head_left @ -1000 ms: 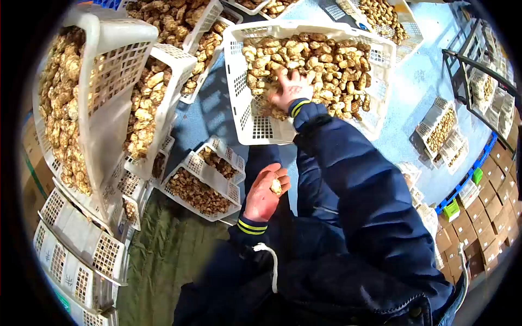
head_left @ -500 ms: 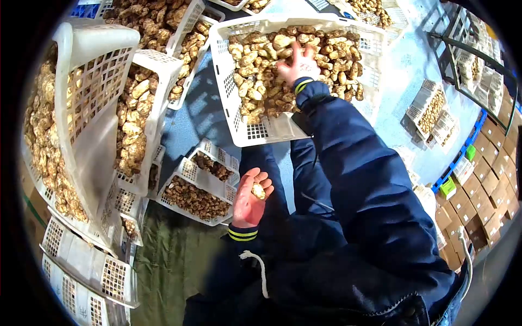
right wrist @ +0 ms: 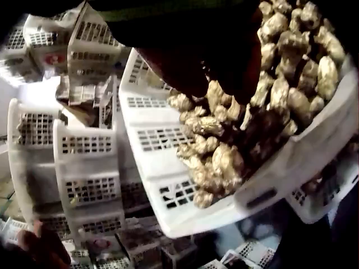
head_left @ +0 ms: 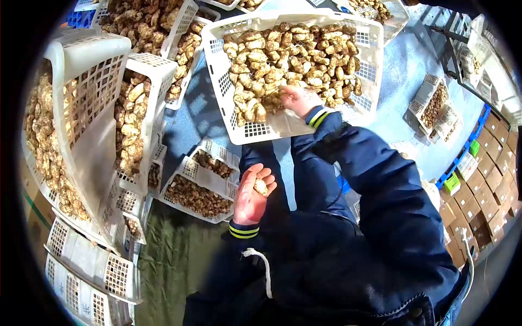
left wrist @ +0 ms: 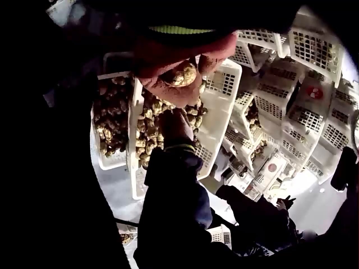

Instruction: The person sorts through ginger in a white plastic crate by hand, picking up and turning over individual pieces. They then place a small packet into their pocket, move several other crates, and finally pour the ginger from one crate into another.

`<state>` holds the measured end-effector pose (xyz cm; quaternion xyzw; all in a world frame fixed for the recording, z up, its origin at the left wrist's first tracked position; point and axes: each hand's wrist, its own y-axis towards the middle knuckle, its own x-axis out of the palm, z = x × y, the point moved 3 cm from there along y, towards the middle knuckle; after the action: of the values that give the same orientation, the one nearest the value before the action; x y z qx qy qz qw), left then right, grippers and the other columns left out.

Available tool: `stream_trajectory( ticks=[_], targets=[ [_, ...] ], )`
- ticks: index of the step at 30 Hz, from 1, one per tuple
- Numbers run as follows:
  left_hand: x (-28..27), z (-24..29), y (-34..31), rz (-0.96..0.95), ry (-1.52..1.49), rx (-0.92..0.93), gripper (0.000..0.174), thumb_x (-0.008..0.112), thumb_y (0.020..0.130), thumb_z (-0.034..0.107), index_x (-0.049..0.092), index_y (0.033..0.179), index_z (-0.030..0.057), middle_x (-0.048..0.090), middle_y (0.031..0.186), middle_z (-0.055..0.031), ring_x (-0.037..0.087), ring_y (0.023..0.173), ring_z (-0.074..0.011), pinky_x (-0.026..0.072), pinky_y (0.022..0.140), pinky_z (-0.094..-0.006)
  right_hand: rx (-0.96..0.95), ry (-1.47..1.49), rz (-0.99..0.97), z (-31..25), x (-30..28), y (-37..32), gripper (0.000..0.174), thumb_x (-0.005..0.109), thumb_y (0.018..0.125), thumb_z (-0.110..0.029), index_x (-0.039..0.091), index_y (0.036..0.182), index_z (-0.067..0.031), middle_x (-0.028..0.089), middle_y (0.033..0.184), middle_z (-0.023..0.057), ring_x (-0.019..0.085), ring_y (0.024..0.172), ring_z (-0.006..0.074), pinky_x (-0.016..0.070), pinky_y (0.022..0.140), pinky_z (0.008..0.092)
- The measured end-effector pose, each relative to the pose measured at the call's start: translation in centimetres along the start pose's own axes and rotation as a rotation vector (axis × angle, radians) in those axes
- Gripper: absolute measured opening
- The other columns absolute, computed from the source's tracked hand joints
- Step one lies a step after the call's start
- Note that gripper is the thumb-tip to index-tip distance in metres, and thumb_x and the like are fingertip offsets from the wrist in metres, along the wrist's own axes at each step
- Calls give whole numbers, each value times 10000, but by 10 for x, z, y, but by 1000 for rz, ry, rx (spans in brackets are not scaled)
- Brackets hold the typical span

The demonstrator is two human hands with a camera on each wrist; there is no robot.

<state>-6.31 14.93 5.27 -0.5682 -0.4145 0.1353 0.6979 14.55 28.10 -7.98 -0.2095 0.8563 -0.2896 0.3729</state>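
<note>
A white basket (head_left: 220,81) full of knobbly pale-brown tubers (head_left: 304,49) stands in front of the person, its near left corner showing bare mesh. The right hand (head_left: 300,101) reaches over the near side with its fingertips down among the tubers; whether they pinch one is hidden. Lower and to the left, the left hand (head_left: 252,196) is palm up, its fingers bent round one small tuber (head_left: 261,187). That same tuber (left wrist: 183,74) shows in the left wrist view. In the right wrist view the right hand (right wrist: 207,61) is dark above the tubers (right wrist: 221,162).
Stacked white baskets of tubers (head_left: 95,92) rise at the left. Two small baskets (head_left: 196,176) sit on the floor left of the legs. Brown cartons (head_left: 484,179) and a blue edging (head_left: 462,157) lie at the right. Another person's hand (right wrist: 45,244) appears at the lower left of the right wrist view.
The right hand has moved from the middle of the tubers toward the basket's near side, its spread fingers drawing together. The left hand keeps its small tuber, having shifted slightly left.
</note>
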Motion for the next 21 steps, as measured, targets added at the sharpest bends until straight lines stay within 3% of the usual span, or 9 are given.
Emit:
stream_trajectory(
  ticks=[5,7,11,12,14,16,19,20,21],
  targets=[
    [-11,-5,9,-79,-30,-40,253,461,928,231,516,1115,71,603,1009,-86,589,886,-198,468,808,-357,180,66,309,95,-52,23,303,523,824,-341,619,1067,-188,659,883,107,624,838,288,486,753,362],
    [-7,0,8,-26,17,-49,260,463,926,240,516,1114,68,602,1005,-88,588,886,-202,468,803,-361,223,133,354,87,-66,36,313,523,829,-327,604,1090,-174,656,912,110,620,868,278,478,776,365],
    [-7,14,12,-12,86,-88,273,482,910,245,503,1129,82,575,1018,-68,536,896,-192,438,796,-338,163,-302,373,55,-44,69,490,522,826,-334,465,1237,-75,613,1035,165,586,965,305,463,834,361],
    [-7,18,11,-52,96,-61,300,465,920,259,491,1154,73,572,1045,-83,546,923,-200,437,824,-355,283,-330,235,41,-26,71,563,547,792,-386,441,1255,-84,538,1166,177,537,1049,316,447,866,374],
    [-12,27,13,-107,129,-51,341,440,932,271,459,1207,70,552,1097,-96,546,973,-207,424,871,-376,286,-534,335,11,18,60,734,581,727,-428,328,1317,-70,378,1307,210,411,1169,359,385,935,448],
    [-3,39,9,-148,143,-47,333,442,932,272,467,1196,72,559,1082,-90,549,966,-207,427,866,-374,248,-267,166,-23,33,43,686,551,777,-389,304,1323,-54,342,1312,242,409,1166,366,377,948,430],
    [-5,48,12,-110,161,-87,308,459,925,275,493,1156,74,578,1039,-76,559,931,-202,437,843,-368,51,139,-189,-45,46,30,479,522,802,-367,475,1219,-135,567,1056,200,550,1011,316,417,896,378],
    [-7,50,13,-95,198,-110,384,503,883,296,461,1198,80,551,1070,-65,530,950,-194,421,857,-351,-13,151,-106,-55,30,31,396,512,801,-355,550,1139,-154,613,949,178,582,953,294,439,851,368],
    [-9,50,11,-76,232,-133,476,546,842,318,429,1240,86,523,1100,-54,502,969,-185,406,871,-334,117,-37,-69,-51,6,32,375,510,796,-341,571,1116,-155,603,1018,158,575,962,301,447,834,379]
  ],
)
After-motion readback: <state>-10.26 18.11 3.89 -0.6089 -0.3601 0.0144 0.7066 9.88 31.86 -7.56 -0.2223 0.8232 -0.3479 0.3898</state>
